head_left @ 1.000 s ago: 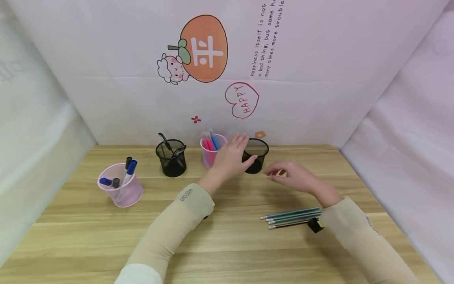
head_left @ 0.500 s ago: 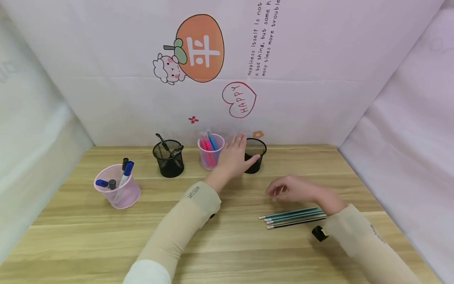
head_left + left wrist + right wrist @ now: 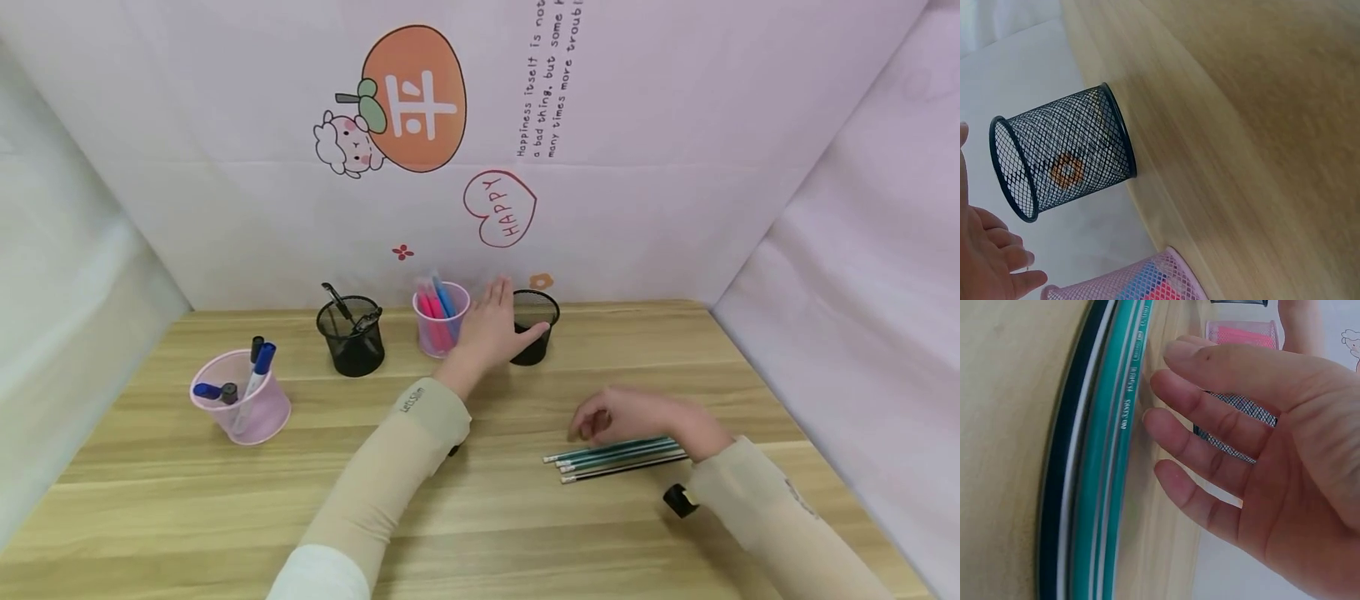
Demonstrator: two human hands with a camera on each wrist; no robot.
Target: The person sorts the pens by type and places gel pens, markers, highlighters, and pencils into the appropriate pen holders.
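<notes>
Several green and black pencils (image 3: 615,457) lie side by side on the table, with white erasers at their left ends. Just above and behind them hovers my right hand (image 3: 630,414), fingers loosely bent and holding nothing; the right wrist view shows a gap between its fingertips and the pencils (image 3: 1110,437). My left hand (image 3: 491,329) reaches to the black mesh cup (image 3: 531,342) at the back, fingers straight and thumb spread in front of it. In the left wrist view the mesh cup (image 3: 1072,153) stands upright with nothing inside, and the fingers are beside its rim; contact is unclear.
A pink cup (image 3: 441,325) with pink and blue pens stands left of my left hand. Further left are a black mesh cup (image 3: 352,342) with black pens and a pink cup (image 3: 243,400) with markers. A white cloth wall (image 3: 637,208) rises behind the table.
My right hand has moved down and toward me, from beside the mesh cup to above the pencils. My left hand stays by the cup. The head view has shifted slightly.
</notes>
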